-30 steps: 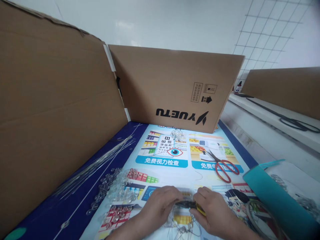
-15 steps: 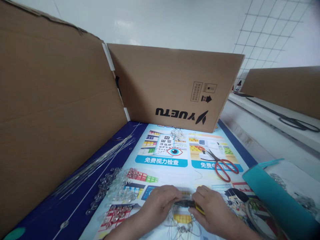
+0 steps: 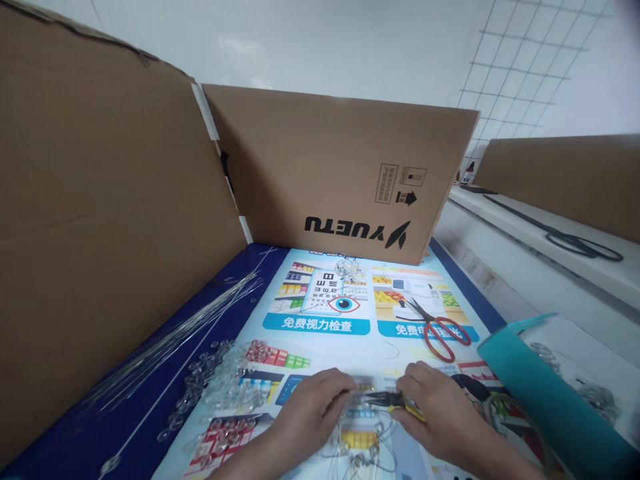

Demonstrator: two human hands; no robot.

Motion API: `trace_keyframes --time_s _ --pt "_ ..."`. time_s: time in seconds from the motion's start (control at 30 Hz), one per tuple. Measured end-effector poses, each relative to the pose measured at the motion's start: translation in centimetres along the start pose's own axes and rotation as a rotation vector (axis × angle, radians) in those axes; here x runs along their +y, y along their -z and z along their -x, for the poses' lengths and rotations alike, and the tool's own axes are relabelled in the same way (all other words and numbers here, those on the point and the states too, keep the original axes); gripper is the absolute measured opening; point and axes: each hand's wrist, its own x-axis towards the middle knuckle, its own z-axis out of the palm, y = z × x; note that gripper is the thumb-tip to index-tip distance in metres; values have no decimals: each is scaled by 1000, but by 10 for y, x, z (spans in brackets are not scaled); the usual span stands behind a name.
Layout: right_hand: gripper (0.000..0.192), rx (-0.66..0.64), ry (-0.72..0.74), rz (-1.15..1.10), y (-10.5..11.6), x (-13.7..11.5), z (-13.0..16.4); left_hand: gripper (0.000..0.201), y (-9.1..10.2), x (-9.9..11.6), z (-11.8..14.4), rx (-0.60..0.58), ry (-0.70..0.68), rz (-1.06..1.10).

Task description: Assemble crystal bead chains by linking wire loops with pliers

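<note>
My right hand (image 3: 433,407) is closed around needle-nose pliers (image 3: 384,399) with dark jaws and yellow handles. The jaws point left, toward the fingertips of my left hand (image 3: 317,408). That hand is pinched on a thin wire at the plier tips, its end hidden by the fingers. Below and between both hands lies a tangle of wire with clear beads (image 3: 361,459); whether it joins the pinched wire I cannot tell.
Loose clear beads (image 3: 235,383) are spread left of my hands, beside a bundle of straight wires (image 3: 200,325). Red-handled scissors (image 3: 440,331) lie ahead on the right. A teal-edged box (image 3: 555,393) and a wire coil (image 3: 520,427) stand right. Cardboard panels (image 3: 330,160) enclose the back and left.
My right hand has drawn the pliers a little to the right, away from my left hand, so more of the jaws shows. The whole view has shifted slightly.
</note>
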Motion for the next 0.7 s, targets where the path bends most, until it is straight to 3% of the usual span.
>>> trace_keyframes --time_s 0.23,0.7 --pt "14 -52 -34 36 10 1 8 19 -3 -3 1 -15 18 -14" --pt "10 8 0 145 -6 -18 3 18 -5 1 -1 -26 15 -1"
